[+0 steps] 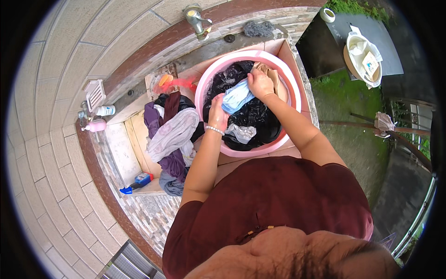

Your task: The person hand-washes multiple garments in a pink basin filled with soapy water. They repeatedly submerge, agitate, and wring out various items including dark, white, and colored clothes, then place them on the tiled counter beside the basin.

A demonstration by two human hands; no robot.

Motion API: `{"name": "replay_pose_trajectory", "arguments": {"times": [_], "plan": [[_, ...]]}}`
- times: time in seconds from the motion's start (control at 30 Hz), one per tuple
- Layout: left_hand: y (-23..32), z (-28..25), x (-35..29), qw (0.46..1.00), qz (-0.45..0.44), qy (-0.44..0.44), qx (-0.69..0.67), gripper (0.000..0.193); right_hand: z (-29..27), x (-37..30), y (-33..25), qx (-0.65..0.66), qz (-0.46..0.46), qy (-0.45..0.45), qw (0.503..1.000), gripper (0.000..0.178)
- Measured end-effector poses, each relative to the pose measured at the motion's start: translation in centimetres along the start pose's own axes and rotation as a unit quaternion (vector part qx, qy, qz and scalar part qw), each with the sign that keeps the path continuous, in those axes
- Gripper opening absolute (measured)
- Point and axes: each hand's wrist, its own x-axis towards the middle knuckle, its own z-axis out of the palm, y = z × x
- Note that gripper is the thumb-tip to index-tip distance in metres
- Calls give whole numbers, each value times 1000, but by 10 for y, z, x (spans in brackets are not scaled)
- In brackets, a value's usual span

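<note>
Held a light-blue cloth [239, 96] between left fingers [218, 99] and right fingers [253, 78], over a pink basin [200, 86] of black laundry [254, 114]; had a tan cloth [271, 72] beside the right fingers, heaped clothes [173, 132] left of both.

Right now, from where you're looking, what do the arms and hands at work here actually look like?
They are a person's own, with no cables or machine parts. The short sleeves are dark maroon, leaving the lower arms bare. The left hand is ungloved, with a white beaded bracelet at its wrist; the right hand is ungloved too, its wrist unadorned.
</note>
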Motion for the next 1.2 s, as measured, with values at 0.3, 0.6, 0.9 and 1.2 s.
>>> {"name": "replay_pose_trajectory", "arguments": {"times": [0.3,0.6,0.9,1.2], "plan": [[-43,-30,26,952,-8,69,297,21,6,-24,24,-69,-76,-219,970,25],[-4,-1,1,984,-56,-56,-159,36,-46,-99,-131,246,-231,-213,917,23],[-13,-13,-3,998,-4,-30,-58,26,-9,3,-38,45,37,-99,993,36],[-14,5,-24,741,178,85,642,77,-13,-32,1,-85,-63,-273,956,29]]}}
